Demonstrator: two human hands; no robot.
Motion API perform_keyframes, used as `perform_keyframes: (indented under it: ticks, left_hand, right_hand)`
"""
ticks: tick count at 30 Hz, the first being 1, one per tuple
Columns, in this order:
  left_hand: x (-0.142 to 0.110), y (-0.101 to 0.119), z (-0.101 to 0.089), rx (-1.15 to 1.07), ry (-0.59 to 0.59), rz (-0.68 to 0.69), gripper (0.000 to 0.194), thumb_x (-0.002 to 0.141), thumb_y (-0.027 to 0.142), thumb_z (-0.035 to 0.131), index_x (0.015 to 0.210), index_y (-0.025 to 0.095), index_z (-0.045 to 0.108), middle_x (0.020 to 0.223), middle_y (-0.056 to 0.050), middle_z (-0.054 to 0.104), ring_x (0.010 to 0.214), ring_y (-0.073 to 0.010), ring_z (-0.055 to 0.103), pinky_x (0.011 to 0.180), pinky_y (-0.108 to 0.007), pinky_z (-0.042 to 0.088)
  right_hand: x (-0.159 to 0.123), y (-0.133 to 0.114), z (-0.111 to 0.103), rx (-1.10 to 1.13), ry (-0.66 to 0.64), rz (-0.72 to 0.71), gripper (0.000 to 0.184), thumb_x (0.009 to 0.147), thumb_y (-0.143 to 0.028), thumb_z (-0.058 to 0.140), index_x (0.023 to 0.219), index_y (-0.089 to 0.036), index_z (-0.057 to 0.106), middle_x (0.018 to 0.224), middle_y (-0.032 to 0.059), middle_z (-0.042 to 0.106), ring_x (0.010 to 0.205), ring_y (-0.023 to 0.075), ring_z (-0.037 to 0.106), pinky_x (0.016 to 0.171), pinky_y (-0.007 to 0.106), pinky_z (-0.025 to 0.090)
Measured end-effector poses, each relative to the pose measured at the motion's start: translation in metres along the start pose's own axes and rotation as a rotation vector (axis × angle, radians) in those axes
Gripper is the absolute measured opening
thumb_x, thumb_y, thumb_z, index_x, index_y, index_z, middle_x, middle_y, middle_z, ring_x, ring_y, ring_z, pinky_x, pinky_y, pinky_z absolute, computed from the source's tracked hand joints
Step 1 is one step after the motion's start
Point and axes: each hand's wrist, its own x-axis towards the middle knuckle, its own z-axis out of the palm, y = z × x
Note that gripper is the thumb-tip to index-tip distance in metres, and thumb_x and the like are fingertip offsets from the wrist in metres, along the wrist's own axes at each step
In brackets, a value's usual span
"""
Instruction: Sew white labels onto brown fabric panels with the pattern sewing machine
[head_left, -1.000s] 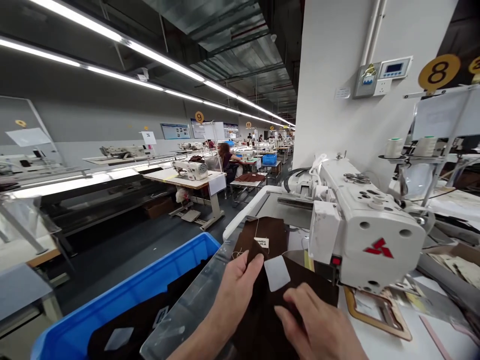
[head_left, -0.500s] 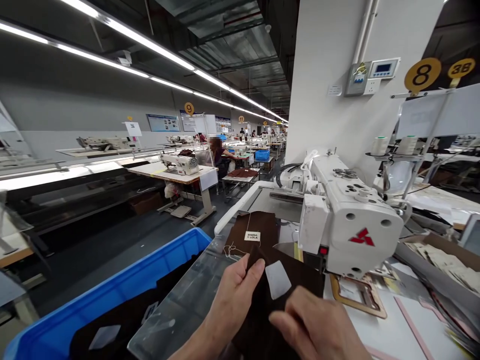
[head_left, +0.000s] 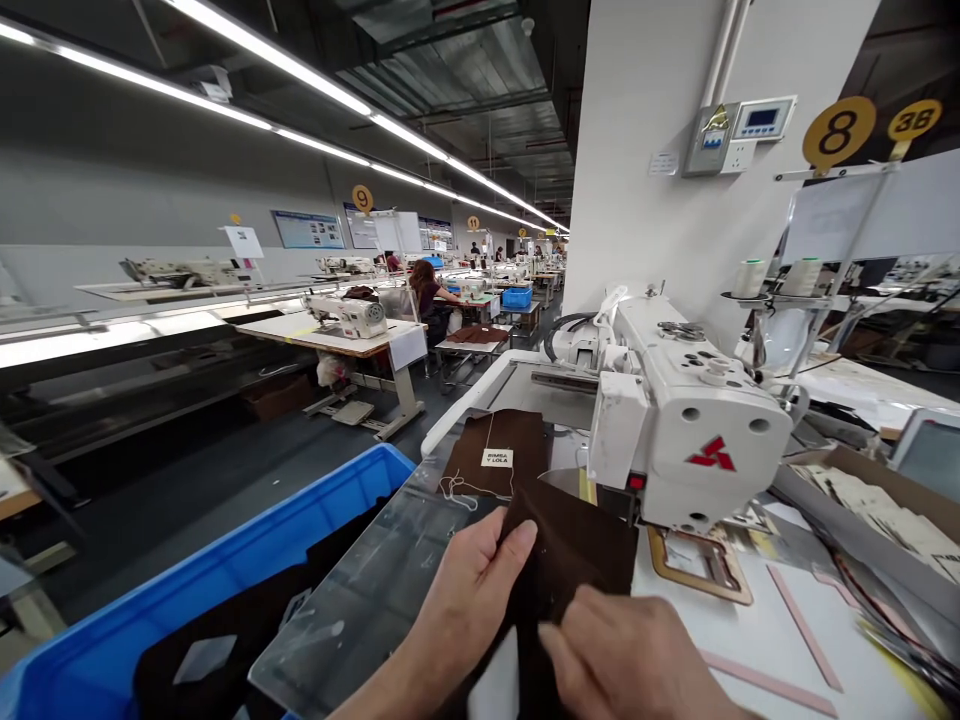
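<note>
My left hand (head_left: pixel 480 590) pinches a dark brown fabric piece (head_left: pixel 574 535) between thumb and fingers, above the front of the machine table. My right hand (head_left: pixel 637 650) is closed at the same piece's near right side; its fingertips are partly hidden, and I cannot make out what they grip. Below and between the hands is a white patch (head_left: pixel 499 680), blurred and cut off by the lower frame edge. Beyond them, another brown fabric piece (head_left: pixel 469 435) lies flat, with a white lettered label (head_left: pixel 497 458) and loose pale threads (head_left: pixel 457 490) beside it.
A white sewing machine (head_left: pixel 701 430) with a metal clamp frame (head_left: pixel 697 565) stands at right. Beside it is a cardboard box (head_left: pixel 840 470) of labels. At lower left, a blue bin (head_left: pixel 225 555) holds dark fabric. A co-worker (head_left: pixel 429 295) sits farther back.
The white patch has shifted down and left from the fabric's upper area to below my hands. The view has turned slightly right. My left hand keeps its pinch on the fabric.
</note>
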Motion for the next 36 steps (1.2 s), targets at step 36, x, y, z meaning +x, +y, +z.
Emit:
perform_keyframes:
  ticks: [36]
  left_hand:
    - [0.008, -0.002, 0.038, 0.018, -0.098, -0.050, 0.043, 0.102, 0.052, 0.055, 0.077, 0.018, 0.058, 0.066, 0.002, 0.052, 0.059, -0.0138, 0.044, 0.058, -0.024, 0.039]
  right_hand:
    - [-0.034, 0.013, -0.025, 0.061, 0.210, 0.264, 0.028, 0.107, -0.025, 0.045, 0.079, -0.026, 0.046, 0.068, -0.0048, 0.050, 0.049, 0.0122, 0.052, 0.048, 0.030, 0.031]
